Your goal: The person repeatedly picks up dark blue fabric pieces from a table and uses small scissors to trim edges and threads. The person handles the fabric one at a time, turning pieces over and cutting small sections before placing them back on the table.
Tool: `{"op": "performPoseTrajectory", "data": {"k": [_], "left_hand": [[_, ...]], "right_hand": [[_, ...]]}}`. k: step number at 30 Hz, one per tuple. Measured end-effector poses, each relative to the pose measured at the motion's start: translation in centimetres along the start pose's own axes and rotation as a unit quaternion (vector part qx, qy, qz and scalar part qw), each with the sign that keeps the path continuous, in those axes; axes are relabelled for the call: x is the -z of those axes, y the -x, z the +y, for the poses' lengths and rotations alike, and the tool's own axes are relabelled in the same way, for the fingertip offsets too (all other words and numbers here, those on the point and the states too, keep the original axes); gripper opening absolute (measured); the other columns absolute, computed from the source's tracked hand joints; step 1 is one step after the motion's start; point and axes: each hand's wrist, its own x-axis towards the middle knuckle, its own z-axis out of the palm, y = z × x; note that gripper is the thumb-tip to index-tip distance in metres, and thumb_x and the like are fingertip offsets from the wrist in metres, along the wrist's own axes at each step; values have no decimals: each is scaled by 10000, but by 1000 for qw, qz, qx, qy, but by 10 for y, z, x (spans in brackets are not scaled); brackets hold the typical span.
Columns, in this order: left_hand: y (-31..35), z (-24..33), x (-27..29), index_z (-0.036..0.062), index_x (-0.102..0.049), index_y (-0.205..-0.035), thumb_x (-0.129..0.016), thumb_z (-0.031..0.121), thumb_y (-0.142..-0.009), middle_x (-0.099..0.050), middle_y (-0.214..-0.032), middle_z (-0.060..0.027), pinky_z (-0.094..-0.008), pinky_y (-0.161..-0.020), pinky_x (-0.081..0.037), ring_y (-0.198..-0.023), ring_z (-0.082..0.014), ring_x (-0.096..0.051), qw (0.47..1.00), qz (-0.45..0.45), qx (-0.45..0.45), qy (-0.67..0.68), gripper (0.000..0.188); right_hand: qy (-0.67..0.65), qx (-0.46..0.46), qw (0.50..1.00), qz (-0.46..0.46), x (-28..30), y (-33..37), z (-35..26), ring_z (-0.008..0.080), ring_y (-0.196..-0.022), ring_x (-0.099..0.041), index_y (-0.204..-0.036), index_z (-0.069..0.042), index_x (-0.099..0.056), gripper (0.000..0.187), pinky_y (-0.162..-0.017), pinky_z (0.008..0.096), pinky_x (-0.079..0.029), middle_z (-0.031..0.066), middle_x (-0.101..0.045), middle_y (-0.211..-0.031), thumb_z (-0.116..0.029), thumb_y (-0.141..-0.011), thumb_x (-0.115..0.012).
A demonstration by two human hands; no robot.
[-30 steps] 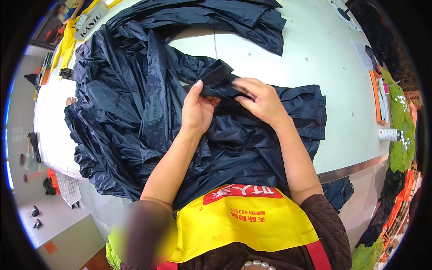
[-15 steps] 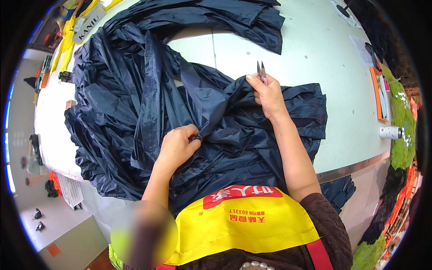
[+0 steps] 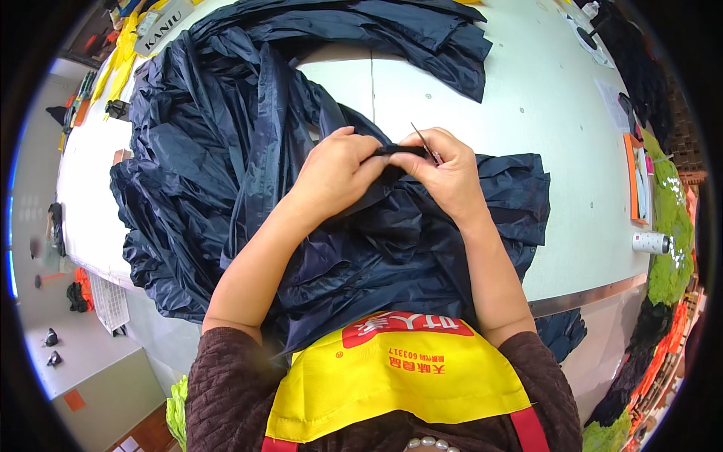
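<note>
A large dark navy garment (image 3: pixel 203 151) of thin, shiny fabric lies crumpled over the white table and reaches my yellow apron. Close together above it, both hands pinch one black edge of the cloth, stretched between them. My left hand (image 3: pixel 339 169) has its fingers closed on the left end of that edge. On the right end, the thumb and fingers of my right hand (image 3: pixel 446 169) are closed. Thread snips (image 3: pixel 428 145) are also tucked in my right hand, their thin pointed blades sticking up past the fingers; their handles are mostly hidden.
The white table (image 3: pixel 557 113) extends to the right, with a metal strip along its near edge. An orange tray (image 3: pixel 637 181) and a white bottle (image 3: pixel 651 242) stand at its right side. Yellow-green fabric (image 3: pixel 670 203) is heaped beyond. A box (image 3: pixel 162 26) sits far left.
My left hand has moved up and right to meet my right hand, which has come slightly down. The cloth edge is now raised between them, and the snips have tilted left.
</note>
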Motion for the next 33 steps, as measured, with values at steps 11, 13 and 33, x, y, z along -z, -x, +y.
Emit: {"op": "performPoseTrajectory", "data": {"k": [11,13,33], "left_hand": [[22,-46,-5,33,-610,-886,-508,278,-917,-627,-843,-32,-211,-695,-459,-743,-106,-581,760,165,271,568,267],[26,-51,-8,38,-609,-888,-506,290,-917,-625,-835,-34,-215,-698,-459,-742,-108,-580,739,171,271,592,274],[17,-14,49,-22,-587,-1078,-672,134,-749,-635,-964,-99,-264,-806,-447,-877,-168,-587,985,-108,75,113,374]], "right_hand": [[-348,-292,890,-39,-2,-7,42,14,-486,-359,-894,-52,-598,124,-429,151,-283,-64,-468,-645,-143,-823,-643],[-433,-301,848,-47,-7,-6,42,4,-473,-320,-912,-60,-590,98,-404,137,-242,-88,-410,-622,-144,-864,-600],[-198,-197,952,-126,-12,-4,15,11,-517,-369,-843,-57,-600,160,-462,161,-280,-66,-467,-633,-215,-862,-605]]}}
